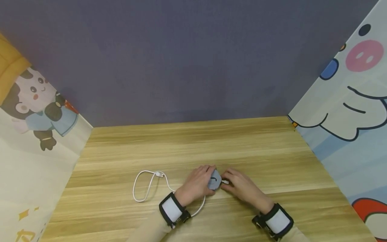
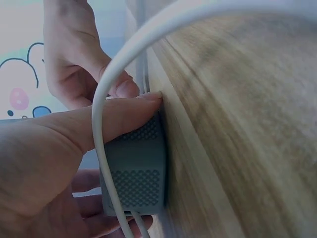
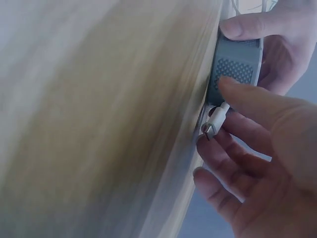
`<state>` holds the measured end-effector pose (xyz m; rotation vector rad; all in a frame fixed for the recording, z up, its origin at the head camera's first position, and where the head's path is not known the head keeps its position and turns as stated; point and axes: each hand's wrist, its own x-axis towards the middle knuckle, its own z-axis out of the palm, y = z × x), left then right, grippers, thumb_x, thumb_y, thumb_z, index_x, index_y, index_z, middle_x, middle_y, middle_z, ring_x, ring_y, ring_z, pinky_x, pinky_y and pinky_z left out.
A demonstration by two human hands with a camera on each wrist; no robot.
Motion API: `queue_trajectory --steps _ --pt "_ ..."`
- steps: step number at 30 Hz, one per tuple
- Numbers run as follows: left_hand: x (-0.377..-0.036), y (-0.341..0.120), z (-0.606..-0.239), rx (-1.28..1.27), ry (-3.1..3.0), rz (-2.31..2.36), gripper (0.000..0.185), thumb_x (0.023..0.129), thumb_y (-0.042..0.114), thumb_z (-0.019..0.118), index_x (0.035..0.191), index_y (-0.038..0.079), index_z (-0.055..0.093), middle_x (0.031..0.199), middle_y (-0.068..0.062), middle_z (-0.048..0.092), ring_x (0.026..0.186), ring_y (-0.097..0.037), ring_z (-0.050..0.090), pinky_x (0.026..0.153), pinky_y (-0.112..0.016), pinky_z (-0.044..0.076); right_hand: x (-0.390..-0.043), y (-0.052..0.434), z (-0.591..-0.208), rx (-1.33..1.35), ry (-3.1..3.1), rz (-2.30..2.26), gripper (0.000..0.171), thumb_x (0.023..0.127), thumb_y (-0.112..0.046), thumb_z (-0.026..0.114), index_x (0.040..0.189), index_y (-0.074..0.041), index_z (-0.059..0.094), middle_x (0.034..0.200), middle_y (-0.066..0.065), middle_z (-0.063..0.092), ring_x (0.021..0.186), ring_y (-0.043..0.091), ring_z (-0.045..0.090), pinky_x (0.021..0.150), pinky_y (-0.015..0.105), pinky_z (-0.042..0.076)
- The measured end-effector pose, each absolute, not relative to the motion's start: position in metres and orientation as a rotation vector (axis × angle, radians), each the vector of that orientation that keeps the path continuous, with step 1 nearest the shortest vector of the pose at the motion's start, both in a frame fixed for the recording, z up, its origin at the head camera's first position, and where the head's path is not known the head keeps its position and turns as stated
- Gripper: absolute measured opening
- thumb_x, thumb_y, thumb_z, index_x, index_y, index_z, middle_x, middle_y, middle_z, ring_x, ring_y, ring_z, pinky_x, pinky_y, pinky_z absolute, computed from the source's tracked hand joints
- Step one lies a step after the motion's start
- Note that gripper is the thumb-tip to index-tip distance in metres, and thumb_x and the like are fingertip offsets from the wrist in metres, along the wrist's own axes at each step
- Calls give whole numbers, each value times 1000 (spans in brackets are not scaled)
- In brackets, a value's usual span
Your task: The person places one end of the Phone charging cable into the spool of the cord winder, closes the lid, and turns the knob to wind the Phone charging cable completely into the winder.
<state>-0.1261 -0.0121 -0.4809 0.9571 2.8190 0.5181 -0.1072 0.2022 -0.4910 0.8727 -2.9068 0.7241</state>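
Small grey speaker (image 1: 214,180): on the wooden table (image 1: 242,144), gripped by the left hand (image 1: 197,185), thumb and fingers curled round its perforated sides. White charging cable (image 1: 145,188): looped on the table to the left of that hand, passing beneath its wrist. Cable plug (image 3: 216,121): pinched in the right hand (image 1: 242,188), metal tip just beside the speaker's edge.
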Motion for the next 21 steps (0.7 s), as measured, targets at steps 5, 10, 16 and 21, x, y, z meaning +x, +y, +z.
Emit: queue_trajectory --steps 5,10,16,21 --pt "-126 -15 -481 1008 2860 571 87 75 34 92 145 3 53 130 -9 64 115 -22 61 100 -35 52 -109 202 -490 869 -2875 757 18 91 -22 79 105 -12 75 102 -5 68 93 12 65 82 34 60" --pt "-125 -18 -479 949 2846 703 91 74 34 92 147 -1 50 138 -13 62 126 -27 59 111 -39 47 -111 203 -487 883 -2803 803 16 91 -22 79 103 -12 76 100 -6 69 88 10 65 76 30 59" --pt "-123 -27 -473 908 2823 936 90 72 32 95 144 -1 51 135 -13 63 123 -27 59 109 -42 49 -113 203 -486 923 -2642 869 17 87 -18 83 101 -13 76 98 -8 69 85 6 64 74 26 59" --pt "-125 -37 -470 985 2826 1036 85 72 35 94 141 3 55 132 -9 64 117 -24 59 106 -43 48 -114 201 -486 984 -2490 939 22 81 -10 86 100 -13 75 98 -7 69 87 7 65 76 23 59"
